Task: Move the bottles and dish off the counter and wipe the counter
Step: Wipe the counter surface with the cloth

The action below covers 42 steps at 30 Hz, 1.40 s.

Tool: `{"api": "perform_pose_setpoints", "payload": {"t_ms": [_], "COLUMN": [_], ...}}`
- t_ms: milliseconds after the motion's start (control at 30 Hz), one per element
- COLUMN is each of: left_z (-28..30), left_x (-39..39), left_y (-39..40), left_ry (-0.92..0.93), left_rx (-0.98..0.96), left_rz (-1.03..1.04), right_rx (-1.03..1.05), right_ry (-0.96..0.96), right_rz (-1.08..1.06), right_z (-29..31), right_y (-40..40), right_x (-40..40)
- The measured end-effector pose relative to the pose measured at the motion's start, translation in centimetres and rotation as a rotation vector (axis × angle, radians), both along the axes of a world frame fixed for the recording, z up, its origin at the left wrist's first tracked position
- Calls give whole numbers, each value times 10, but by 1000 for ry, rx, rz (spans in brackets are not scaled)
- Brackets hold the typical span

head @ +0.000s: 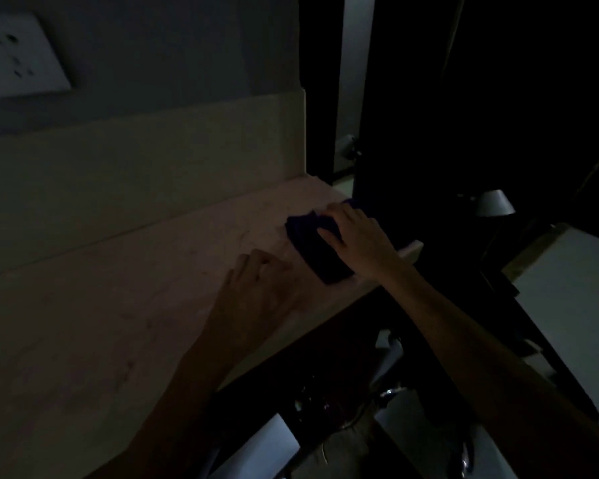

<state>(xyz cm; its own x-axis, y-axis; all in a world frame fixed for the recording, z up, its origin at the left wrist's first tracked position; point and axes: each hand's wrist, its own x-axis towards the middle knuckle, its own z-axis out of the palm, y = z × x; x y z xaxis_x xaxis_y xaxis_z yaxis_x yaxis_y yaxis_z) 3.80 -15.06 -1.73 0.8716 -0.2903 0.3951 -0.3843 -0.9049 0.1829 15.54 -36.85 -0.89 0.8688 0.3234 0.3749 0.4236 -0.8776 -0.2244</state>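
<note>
The scene is very dark. A pale, marbled counter [118, 305] runs from lower left to its right end. A dark blue cloth [312, 247] lies folded near that right end. My right hand [357, 236] presses flat on top of the cloth, fingers spread over it. My left hand [256, 288] rests on the bare counter just left of the cloth, fingers loosely curled, holding nothing. No bottles or dish show on the counter.
A pale backsplash [153, 167] rises behind the counter, with a white wall socket [18, 57] above it at the far left. Past the counter's right end stand a dark panel [429, 133] and a small grey lamp shade [491, 202]. Dim clutter lies below the front edge.
</note>
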Motion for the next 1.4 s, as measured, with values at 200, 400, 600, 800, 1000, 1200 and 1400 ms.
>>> {"api": "perform_pose_setpoints", "payload": {"t_ms": [200, 400, 600, 800, 1000, 1200, 1400], "left_z": [-15, -10, -16, -13, -10, -6, -7], "left_x": [-2, -11, -20, -18, -16, -18, -25], "left_y": [-21, -25, -29, -33, -31, -33, -31], "left_ry": [-34, -5, 60, 61, 77, 69, 11], "left_rx": [126, 214, 226, 221, 238, 273, 268], "left_rz": [63, 219, 477, 527, 548, 541, 461], "right_rx": [-153, -229, -248, -293, -277, -278, -285], "right_ry": [154, 227, 220, 304, 301, 304, 284], "right_rz": [99, 286, 455, 488, 448, 410, 425], "right_z": [-31, -24, -20, -12, -16, -17, -16], "right_y": [-22, -30, -42, 14, 102, 104, 30], "right_x": [34, 36, 24, 84, 167, 156, 74]}}
